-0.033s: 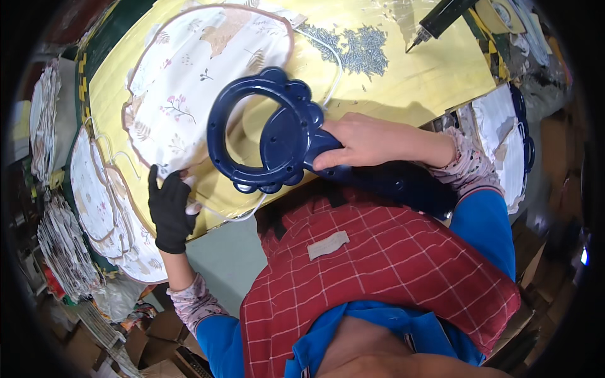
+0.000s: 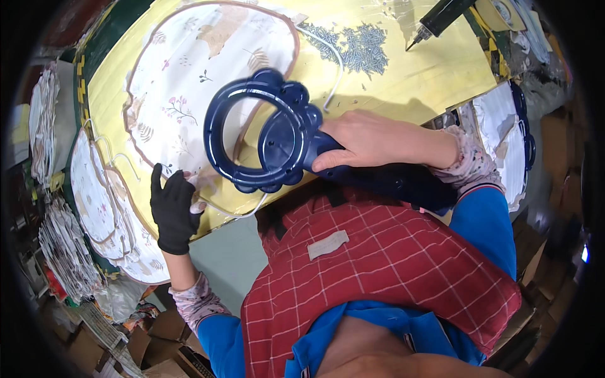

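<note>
Blue plastic frame point(image 2: 261, 132) lies over the printed cloth point(image 2: 201, 82) on the yellow table point(image 2: 403, 82). Your right hand point(image 2: 372, 142) reaches in from the right, fingers curled around its handle. Your black-gloved left hand point(image 2: 171, 211) rests flat, fingers spread, on the cloth's near edge, wrist bent back.

My right hand point(image 2: 372, 140) grips a glossy, smooth blue plastic frame point(image 2: 265, 132); my left hand point(image 2: 173, 211), in a matt black glove, rests on soft printed cloth point(image 2: 189, 88).

A single head-worn fisheye looks steeply down, close over the yellow worktable point(image 2: 435, 75) and the person's chest.
</note>
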Demonstrator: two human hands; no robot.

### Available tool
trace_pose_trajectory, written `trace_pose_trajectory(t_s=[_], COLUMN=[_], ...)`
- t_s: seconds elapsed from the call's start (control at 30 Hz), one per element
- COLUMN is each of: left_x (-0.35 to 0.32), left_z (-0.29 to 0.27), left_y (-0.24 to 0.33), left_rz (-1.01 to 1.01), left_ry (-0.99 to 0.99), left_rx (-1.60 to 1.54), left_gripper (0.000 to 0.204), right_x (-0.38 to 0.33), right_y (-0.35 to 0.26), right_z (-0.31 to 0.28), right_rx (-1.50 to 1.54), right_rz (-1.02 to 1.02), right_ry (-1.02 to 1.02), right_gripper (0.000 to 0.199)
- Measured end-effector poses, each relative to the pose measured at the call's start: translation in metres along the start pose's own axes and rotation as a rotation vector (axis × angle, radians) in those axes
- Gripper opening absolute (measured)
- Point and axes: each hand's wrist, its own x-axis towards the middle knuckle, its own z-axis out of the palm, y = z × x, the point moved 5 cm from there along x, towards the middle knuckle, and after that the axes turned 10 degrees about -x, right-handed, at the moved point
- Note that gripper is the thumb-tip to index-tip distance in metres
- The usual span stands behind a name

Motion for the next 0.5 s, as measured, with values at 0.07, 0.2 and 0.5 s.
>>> trace_pose_trajectory(t_s=[0.07,0.2,0.5], left_x=[0.021,0.117,0.174], left_z=[-0.003,0.003,0.059], left_y=[0.020,0.080,0.055], left_rz=[-0.026,0.054,-0.098], left_ry=[0.089,0.180,0.083], left_rx=[0.004,-0.059,-0.091], left_gripper=[0.029,0.042,0.029], right_x=[0.000,0.016,0.021], right_y=[0.005,0.048,0.041], right_z=[-0.017,-0.041,-0.047], right_rx=[-0.172,-0.373,-0.398], right_rz=[-0.071,-0.252,-0.650], right_ry=[0.183,0.612,0.615], right_gripper=[0.058,0.031,0.035])
